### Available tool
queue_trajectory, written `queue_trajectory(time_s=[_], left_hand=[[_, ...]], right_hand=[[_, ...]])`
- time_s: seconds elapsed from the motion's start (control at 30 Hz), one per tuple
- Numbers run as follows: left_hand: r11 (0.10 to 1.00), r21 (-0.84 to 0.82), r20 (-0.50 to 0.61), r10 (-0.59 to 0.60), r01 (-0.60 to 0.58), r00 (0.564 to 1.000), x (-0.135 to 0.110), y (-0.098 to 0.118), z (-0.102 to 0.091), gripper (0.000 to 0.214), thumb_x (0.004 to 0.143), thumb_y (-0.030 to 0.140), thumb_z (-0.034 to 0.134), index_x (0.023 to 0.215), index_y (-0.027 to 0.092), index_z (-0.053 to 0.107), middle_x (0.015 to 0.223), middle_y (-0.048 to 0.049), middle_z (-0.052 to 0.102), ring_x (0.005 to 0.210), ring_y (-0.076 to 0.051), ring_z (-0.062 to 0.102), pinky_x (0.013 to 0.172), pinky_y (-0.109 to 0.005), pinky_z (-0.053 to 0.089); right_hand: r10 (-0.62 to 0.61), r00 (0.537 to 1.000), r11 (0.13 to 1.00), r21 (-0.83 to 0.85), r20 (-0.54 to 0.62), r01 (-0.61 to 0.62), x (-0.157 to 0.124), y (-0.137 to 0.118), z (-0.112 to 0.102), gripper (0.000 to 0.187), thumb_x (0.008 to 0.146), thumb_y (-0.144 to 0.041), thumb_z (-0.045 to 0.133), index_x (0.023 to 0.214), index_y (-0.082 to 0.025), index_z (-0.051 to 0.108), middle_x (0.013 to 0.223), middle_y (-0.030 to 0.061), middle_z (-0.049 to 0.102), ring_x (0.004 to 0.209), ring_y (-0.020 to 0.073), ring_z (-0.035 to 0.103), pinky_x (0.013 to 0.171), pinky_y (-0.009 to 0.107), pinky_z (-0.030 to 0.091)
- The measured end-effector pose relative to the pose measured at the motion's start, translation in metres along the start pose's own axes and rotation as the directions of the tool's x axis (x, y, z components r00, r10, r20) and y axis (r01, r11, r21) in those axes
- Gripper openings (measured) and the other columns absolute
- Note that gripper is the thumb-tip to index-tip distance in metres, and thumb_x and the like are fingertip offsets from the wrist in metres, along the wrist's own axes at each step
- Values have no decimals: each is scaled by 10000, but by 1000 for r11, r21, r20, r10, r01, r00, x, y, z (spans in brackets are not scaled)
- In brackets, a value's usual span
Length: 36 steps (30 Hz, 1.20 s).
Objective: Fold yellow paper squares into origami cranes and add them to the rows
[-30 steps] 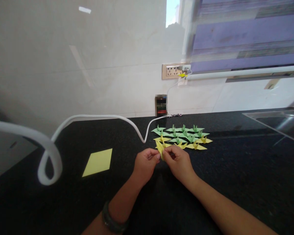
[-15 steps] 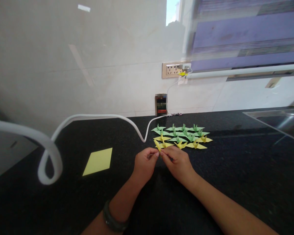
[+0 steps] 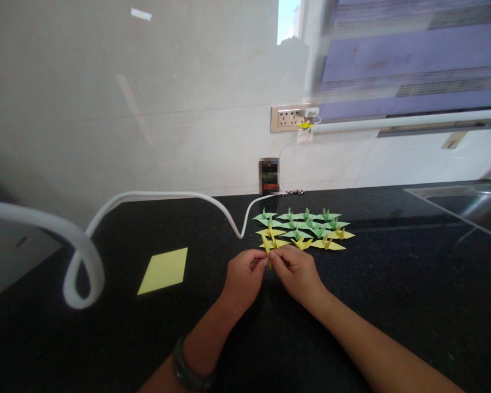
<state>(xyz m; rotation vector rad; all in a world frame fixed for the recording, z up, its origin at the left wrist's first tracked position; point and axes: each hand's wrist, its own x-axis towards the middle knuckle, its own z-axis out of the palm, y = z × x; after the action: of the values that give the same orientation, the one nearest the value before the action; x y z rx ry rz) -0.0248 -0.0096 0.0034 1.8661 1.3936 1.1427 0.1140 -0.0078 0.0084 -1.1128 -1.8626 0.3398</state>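
Between my two hands is a narrow folded piece of yellow origami paper [image 3: 266, 243], upright, its lower part partly hidden by my fingertips. My left hand [image 3: 245, 275] pinches it from the left, thumb against fingers. From the right, my right hand [image 3: 297, 267] pinches it too, fingertips almost meeting the left ones. Just beyond my hands stand rows of folded paper cranes, green cranes [image 3: 306, 214] at the back and yellow cranes [image 3: 328, 243] nearer. Flat on the black counter to the left lies a square yellow paper sheet [image 3: 163, 271].
A thick white cable [image 3: 188, 194] loops across the left and runs to a dark phone-like device [image 3: 269, 176], its screen pixelated, leaning on the wall. Above it is a wall socket [image 3: 288, 118] with a plugged charger. A metal sink [image 3: 470, 204] is set into the counter [image 3: 393, 284] at right.
The folded yellow paper has swung slightly to the right and stands more upright. My left hand has shifted a little right with it; both hands keep their pinch.
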Motion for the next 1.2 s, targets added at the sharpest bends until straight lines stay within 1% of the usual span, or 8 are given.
queue_trajectory(time_s=[0.3,0.43,0.57,0.7,0.83,0.93,1.03,1.2], left_hand=[[983,143,2,114,-113,994,-1,5,-1,151,753,185,460,817,187,597,802,-21,622,776,-141,569,713,-268,451],[984,137,11,113,-114,994,-1,5,-2,142,735,170,478,819,180,592,816,-23,618,768,-137,572,714,-265,460],[987,116,1,112,-111,994,-2,6,-2,143,734,186,484,828,177,592,811,-26,615,746,-131,576,705,-259,467],[986,128,-37,117,-112,992,-1,6,-3,159,730,165,477,840,181,591,807,-24,617,743,-132,578,707,-264,467],[983,126,-39,138,-132,990,-1,10,-5,145,745,181,476,834,178,590,791,-25,622,720,-129,576,678,-259,468],[963,141,-41,237,-229,971,0,12,-7,148,764,174,460,796,182,605,800,-24,630,767,-130,571,717,-267,457],[940,149,-123,324,-305,938,0,10,-9,152,754,160,483,797,184,627,840,-34,638,817,-132,569,761,-277,453],[922,136,-174,382,-363,907,0,7,-8,183,727,139,522,862,184,637,939,-55,628,883,-140,563,799,-293,453]], right_hand=[[40,999,998,-48,-5,-41,0,2,2,99,726,-149,490,693,-161,583,640,25,537,619,131,493,578,240,373],[21,1000,999,-25,17,-21,0,1,2,106,717,-129,487,713,-164,587,658,25,538,624,130,492,580,238,376],[-10,1000,1000,-3,0,10,0,1,0,109,717,-120,478,709,-165,577,668,26,539,639,130,496,594,238,383],[6,999,1000,4,-45,-6,1,1,-1,92,710,-118,479,692,-170,552,645,12,525,615,123,485,580,237,379],[27,999,998,53,-40,-25,1,-1,0,71,704,-121,486,682,-171,532,652,8,519,615,119,484,572,233,385],[54,998,991,125,-26,-50,1,-1,1,49,707,-135,498,706,-171,531,689,16,532,635,122,498,561,227,400],[47,999,976,211,-3,-45,2,2,1,53,734,-165,500,741,-180,549,740,26,555,685,131,517,589,234,421],[30,999,935,353,21,-35,6,7,-1,92,772,-188,484,805,-197,570,788,27,581,751,142,532,710,285,427]])
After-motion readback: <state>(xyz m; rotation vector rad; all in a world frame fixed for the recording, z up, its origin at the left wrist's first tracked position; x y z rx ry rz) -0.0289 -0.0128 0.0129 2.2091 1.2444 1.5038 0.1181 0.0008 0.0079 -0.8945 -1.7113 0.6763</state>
